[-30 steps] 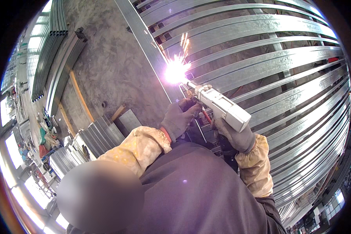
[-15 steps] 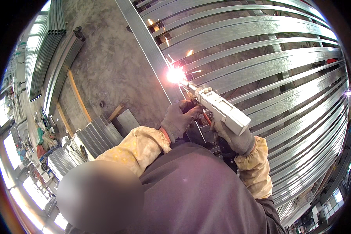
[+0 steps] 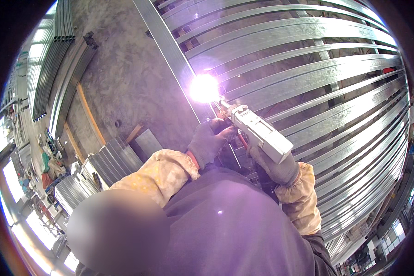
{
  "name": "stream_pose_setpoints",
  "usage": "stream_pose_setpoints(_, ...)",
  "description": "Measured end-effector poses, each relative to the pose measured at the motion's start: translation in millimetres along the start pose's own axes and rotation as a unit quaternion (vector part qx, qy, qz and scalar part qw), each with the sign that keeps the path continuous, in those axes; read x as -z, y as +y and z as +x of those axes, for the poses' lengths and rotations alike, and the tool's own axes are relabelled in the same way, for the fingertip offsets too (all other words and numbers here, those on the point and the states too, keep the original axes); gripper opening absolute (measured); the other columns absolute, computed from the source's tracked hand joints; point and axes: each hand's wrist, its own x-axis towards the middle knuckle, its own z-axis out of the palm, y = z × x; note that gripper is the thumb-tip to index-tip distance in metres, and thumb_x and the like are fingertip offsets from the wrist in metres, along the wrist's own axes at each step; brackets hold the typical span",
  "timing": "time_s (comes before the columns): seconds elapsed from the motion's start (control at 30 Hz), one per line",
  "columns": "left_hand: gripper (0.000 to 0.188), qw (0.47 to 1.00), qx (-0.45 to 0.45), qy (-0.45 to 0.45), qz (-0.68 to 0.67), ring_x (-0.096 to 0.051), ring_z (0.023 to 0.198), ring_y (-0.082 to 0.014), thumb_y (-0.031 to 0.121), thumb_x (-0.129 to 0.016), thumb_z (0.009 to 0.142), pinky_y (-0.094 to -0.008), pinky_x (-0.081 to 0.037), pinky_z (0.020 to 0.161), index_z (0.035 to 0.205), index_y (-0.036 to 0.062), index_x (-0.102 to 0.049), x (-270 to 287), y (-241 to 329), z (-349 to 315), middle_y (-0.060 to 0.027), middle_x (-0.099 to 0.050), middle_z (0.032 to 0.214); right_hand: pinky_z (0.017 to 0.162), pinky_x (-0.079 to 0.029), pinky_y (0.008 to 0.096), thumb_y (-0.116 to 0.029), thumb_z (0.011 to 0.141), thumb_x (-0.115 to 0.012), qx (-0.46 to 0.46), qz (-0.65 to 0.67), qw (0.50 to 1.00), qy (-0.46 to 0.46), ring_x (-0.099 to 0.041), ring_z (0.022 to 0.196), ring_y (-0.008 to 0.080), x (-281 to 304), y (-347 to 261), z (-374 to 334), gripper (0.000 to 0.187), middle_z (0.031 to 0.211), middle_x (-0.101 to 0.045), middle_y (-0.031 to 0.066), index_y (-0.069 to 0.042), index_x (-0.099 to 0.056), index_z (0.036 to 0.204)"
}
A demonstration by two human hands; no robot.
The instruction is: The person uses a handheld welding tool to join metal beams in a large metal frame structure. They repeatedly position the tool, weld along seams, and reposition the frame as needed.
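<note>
In my gloved right hand (image 3: 277,164) is the rear of a white, box-shaped welding gun (image 3: 262,133), tilted up and to the left. My gloved left hand (image 3: 209,138) is closed near the gun's front, thumb and fingers pinched by the nozzle; whether it grips the gun or a thin rod is hidden. A blinding arc (image 3: 204,88) burns at the gun's tip. It lies where the long metal edge beam (image 3: 168,43) meets the ends of the galvanized steel tubes (image 3: 303,71), and its glare covers the joint.
Bundled metal profiles (image 3: 50,60) lie at the far left, with a wooden strip (image 3: 91,114) on the concrete floor (image 3: 124,60). Stacked metal sections (image 3: 114,158) stand beside my left sleeve. A cross beam (image 3: 324,53) runs under the tubes.
The arc has grown larger and turned violet-white, and the flying orange sparks are gone. Both hands and the gun have barely shifted, slightly to the left.
</note>
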Motion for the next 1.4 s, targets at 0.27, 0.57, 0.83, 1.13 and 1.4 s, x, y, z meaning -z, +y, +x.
stream_pose_setpoints(0.27,0.023,0.998,0.022,-0.030,-0.055,-0.061,0.077,-0.0070,0.019,-0.068,0.098,-0.0259,-0.051,0.069,0.108,-0.0015,-0.067,4.1,-13.4,2.6,-0.0020,-0.069,0.090,0.080,-0.053,0.0291,-0.010,0.099,-0.062,0.015,0.028,0.999,-0.015,-0.064,0.090,0.0138,-1.0,-2.7,0.0,0.037,0.102,-0.067,0.0067,0.000,-0.055,0.134)
stream_pose_setpoints(0.57,0.028,1.000,0.012,0.009,-0.010,-0.061,0.078,-0.0080,0.019,-0.066,0.099,-0.0251,-0.050,0.066,0.114,-0.0046,-0.068,0.9,-6.0,-0.3,-0.0045,-0.070,0.092,0.092,-0.051,0.0335,-0.006,0.097,-0.062,0.102,-0.047,0.994,0.014,-0.064,0.107,0.0239,-8.5,-0.3,7.0,0.040,0.119,-0.065,0.0153,0.003,-0.054,0.135)
stream_pose_setpoints(0.83,0.028,0.999,-0.008,0.032,-0.004,-0.060,0.070,-0.0075,0.021,-0.067,0.097,-0.0266,-0.049,0.060,0.109,-0.0037,-0.069,0.4,-14.6,1.2,-0.0046,-0.071,0.085,0.093,-0.052,0.0353,-0.001,0.092,-0.064,0.135,-0.103,0.985,0.014,-0.064,0.107,0.0293,-10.3,2.6,10.8,0.039,0.121,-0.063,0.0183,0.006,-0.056,0.130)
stream_pose_setpoints(1.13,0.026,0.999,0.003,0.030,-0.016,-0.060,0.068,-0.0065,0.019,-0.065,0.098,-0.0244,-0.050,0.058,0.112,-0.0027,-0.068,0.8,-20.1,3.3,-0.0046,-0.070,0.086,0.087,-0.059,0.0377,-0.010,0.089,-0.070,0.167,-0.149,0.975,0.002,-0.069,0.107,0.0346,-7.5,3.2,14.9,0.056,0.140,-0.052,0.0248,0.001,-0.050,0.140)
stream_pose_setpoints(1.4,0.027,0.999,0.000,0.014,-0.034,-0.062,0.078,-0.0069,0.018,-0.065,0.099,-0.0249,-0.052,0.065,0.116,-0.0023,-0.066,2.7,-14.9,-0.3,-0.0044,-0.071,0.094,0.087,-0.059,0.0382,-0.011,0.089,-0.069,0.170,-0.211,0.963,0.003,-0.069,0.104,0.0368,-8.8,-5.3,17.1,0.055,0.141,-0.050,0.0256,0.000,-0.050,0.140)
